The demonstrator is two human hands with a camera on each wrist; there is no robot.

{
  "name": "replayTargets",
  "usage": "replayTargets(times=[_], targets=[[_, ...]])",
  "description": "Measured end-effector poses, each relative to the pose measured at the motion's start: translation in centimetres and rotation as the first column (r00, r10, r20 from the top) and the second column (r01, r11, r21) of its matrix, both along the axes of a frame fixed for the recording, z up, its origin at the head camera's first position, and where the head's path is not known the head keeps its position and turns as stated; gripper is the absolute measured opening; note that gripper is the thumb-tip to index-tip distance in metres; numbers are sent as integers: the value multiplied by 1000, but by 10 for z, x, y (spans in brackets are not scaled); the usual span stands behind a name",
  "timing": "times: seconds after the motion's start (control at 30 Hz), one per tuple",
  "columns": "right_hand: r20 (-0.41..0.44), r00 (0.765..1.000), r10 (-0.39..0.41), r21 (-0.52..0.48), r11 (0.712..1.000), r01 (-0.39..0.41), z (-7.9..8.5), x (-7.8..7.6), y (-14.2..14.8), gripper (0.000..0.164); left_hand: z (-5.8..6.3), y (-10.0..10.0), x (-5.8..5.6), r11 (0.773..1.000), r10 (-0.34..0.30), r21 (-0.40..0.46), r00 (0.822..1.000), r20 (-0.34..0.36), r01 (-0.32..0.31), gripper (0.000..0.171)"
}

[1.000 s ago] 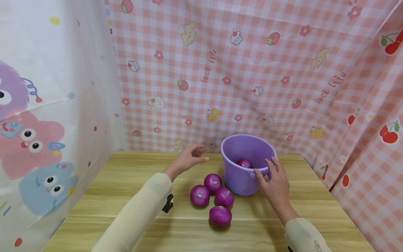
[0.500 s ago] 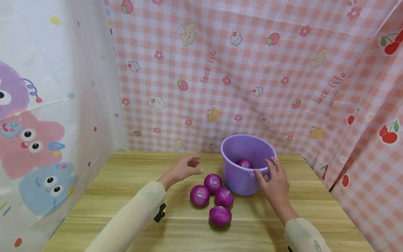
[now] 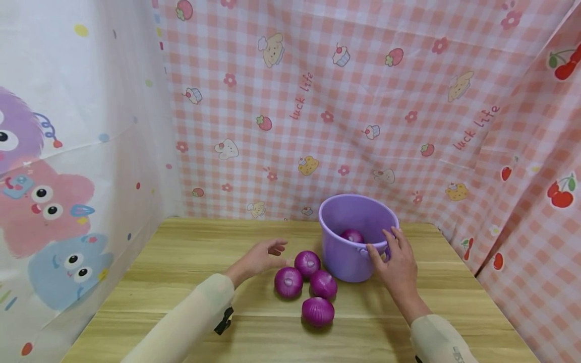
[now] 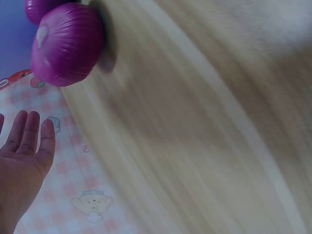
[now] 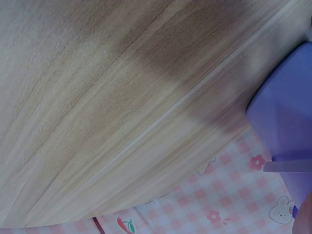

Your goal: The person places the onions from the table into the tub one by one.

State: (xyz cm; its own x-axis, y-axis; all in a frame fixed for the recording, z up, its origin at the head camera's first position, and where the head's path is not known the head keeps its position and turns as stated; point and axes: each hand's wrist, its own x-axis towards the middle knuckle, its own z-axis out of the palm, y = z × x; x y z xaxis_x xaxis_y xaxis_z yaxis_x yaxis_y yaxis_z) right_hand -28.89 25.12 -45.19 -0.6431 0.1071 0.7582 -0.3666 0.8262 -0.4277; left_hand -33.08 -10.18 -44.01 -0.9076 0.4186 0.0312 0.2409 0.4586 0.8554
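Observation:
My left hand (image 3: 260,259) is just left of the red onions, its fingers apart and nothing held. Its thumb is close to the back onion (image 3: 307,263); whether they touch, I cannot tell. A left onion (image 3: 288,282), a right onion (image 3: 324,284) and a front onion (image 3: 318,311) complete the cluster on the table. In the left wrist view, the hand (image 4: 24,161) appears with spread fingers below an onion (image 4: 68,44). My right hand (image 3: 398,267) holds the rim of a purple bucket (image 3: 347,262), fingers and thumb at its right side. Inside lies another onion (image 3: 352,235).
The wooden table (image 3: 181,282) carries everything. A pink checked cloth (image 3: 281,151) hangs right behind its back edge and along the right side. On the left hangs a white cloth (image 3: 131,126) with cartoon figures.
My left hand has come down and toward me, from beside the bucket's rim height to next to the onions. The right hand, bucket and onions have stayed in place.

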Motion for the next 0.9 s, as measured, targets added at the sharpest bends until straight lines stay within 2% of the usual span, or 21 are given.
replayTargets(times=[0.13,0.43,0.67,0.9], targets=[[5,1000,-3,-3,1000,3,-1,0,0,56,-6,-4,3,1000,-8,-9,1000,-6,8,66],[18,1000,-9,-4,1000,9,-1,-1,1,59,-20,-11,9,1000,-29,1,999,29,29,69],[6,1000,-3,3,1000,3,0,0,1,57,-32,-8,14,998,-55,25,997,56,54,74],[-6,1000,-2,8,1000,2,0,0,0,56,-38,-5,20,997,-65,53,994,88,61,73]])
